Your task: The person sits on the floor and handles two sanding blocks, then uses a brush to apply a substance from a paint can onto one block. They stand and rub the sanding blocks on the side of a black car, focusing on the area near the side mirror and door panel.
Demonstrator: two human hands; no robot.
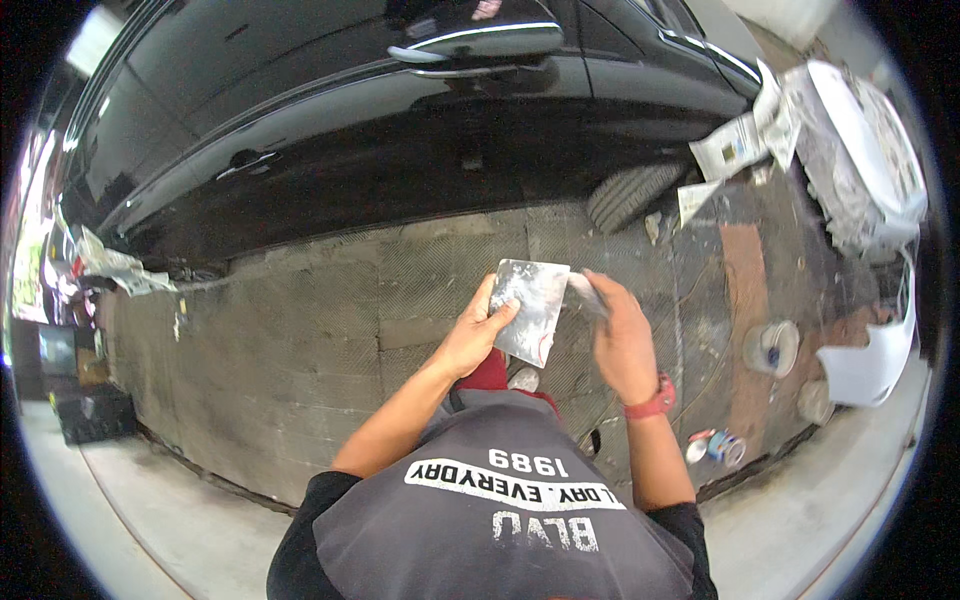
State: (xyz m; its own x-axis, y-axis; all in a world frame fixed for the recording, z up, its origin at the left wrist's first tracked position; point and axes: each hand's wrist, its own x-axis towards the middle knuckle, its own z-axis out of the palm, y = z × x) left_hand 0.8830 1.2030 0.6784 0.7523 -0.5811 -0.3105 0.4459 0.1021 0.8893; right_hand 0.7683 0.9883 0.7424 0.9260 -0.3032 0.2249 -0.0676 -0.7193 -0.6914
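Note:
My left hand (470,332) grips a flat rectangular plate (534,300) in front of my body, thumb on its upper face and fingers underneath. The plate is grey and smeared with whitish paste, with a small red mark near its lower corner. Close to the plate's right edge, my right hand (624,345) is closed round a thin, pale, flat piece (584,288). My fingers hide much of that piece, so its exact kind does not show. A red watch (654,398) sits on my right wrist.
A black car (380,135) stands across the far side, its tyre (630,196) at right. Newspaper (735,145) covers its front corner. White bumper-like parts (868,365) lie at far right, near a white bucket (768,350) and a can (726,447). A black box (95,416) is at left.

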